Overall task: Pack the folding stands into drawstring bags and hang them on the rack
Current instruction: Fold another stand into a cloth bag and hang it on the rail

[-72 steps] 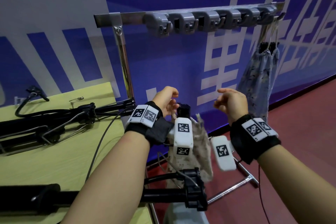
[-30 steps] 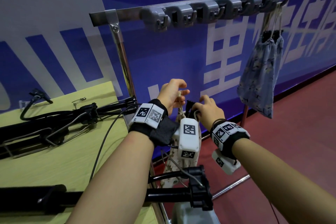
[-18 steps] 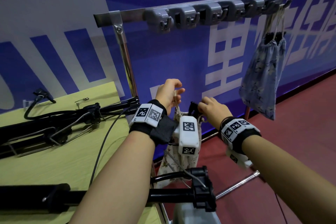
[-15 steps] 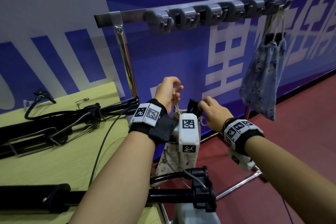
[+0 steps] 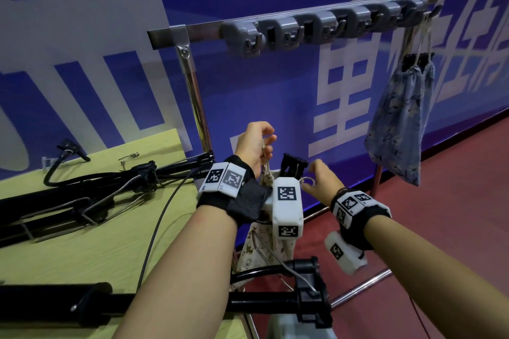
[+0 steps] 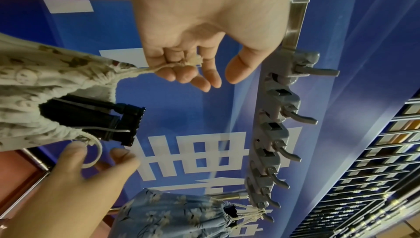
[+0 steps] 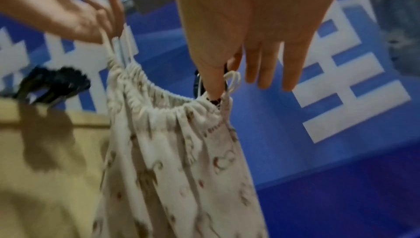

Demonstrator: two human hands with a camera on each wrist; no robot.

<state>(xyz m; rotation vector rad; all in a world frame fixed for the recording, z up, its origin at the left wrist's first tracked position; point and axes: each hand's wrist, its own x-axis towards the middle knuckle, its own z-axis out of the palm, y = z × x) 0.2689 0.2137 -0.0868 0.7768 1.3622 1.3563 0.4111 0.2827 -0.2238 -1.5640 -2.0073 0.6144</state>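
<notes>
A cream patterned drawstring bag [image 5: 257, 243] [image 6: 34, 83] [image 7: 181, 152] hangs off the table's right edge, below the rack [image 5: 303, 27]. The black top of a folding stand [image 5: 293, 166] [image 6: 90, 118] sticks out of its gathered mouth. My left hand [image 5: 259, 143] [image 6: 186, 69] [image 7: 97, 26] grips the left cord at its knot and holds the bag up. My right hand [image 5: 309, 177] [image 6: 100, 154] [image 7: 238, 80] is at the mouth's right side with straight, spread fingers. Its thumb touches the loose right cord loop [image 6: 95, 154] [image 7: 233, 82].
A blue floral bag [image 5: 399, 124] [image 6: 177, 211] hangs from the rack's far right hook; the other grey hooks [image 6: 272, 134] are bare. On the yellow-green table [image 5: 68, 250] lie black folded stands [image 5: 82, 195], one along the front edge [image 5: 165, 304]. Red floor lies to the right.
My right hand came in from the right to the bag's mouth, curled there, and now has its fingers spread. My left hand kept hold of the cord and rose slightly.
</notes>
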